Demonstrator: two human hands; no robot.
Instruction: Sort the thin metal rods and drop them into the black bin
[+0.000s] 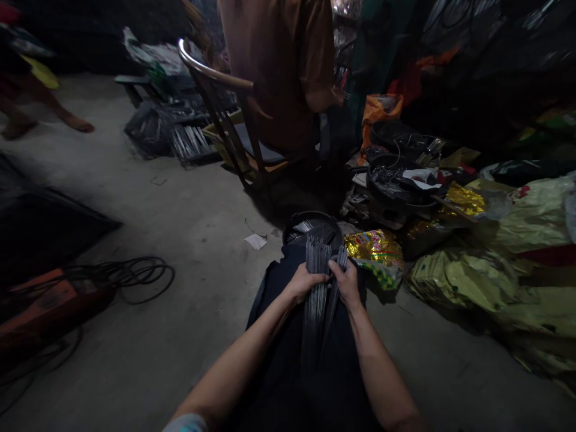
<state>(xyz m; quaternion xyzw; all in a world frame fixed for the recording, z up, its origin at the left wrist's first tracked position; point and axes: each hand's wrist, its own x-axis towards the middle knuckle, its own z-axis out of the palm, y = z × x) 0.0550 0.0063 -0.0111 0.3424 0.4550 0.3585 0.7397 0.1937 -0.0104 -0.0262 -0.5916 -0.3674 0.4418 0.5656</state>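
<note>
Above my dark-clothed lap, my left hand (306,282) is wrapped round a thick bundle of thin grey metal rods (317,300), its thumb across the front. Close beside it on the right, my right hand (346,281) grips a smaller bunch of the same rods (332,306), thumb near their upper part. Both bunches point up and away from me, their lower parts over the dark cloth (279,300). Just beyond my hands stands a round dark container (288,231) with more rods in it.
A person in a brown shirt (274,72) sits on a chair (216,73) ahead. Pans of metal pieces (389,180), a gold packet (375,247) and yellowish sacks (463,279) lie right. An orange machine (40,303) with black cables (144,276) is left; another person's legs (49,102) show upper left.
</note>
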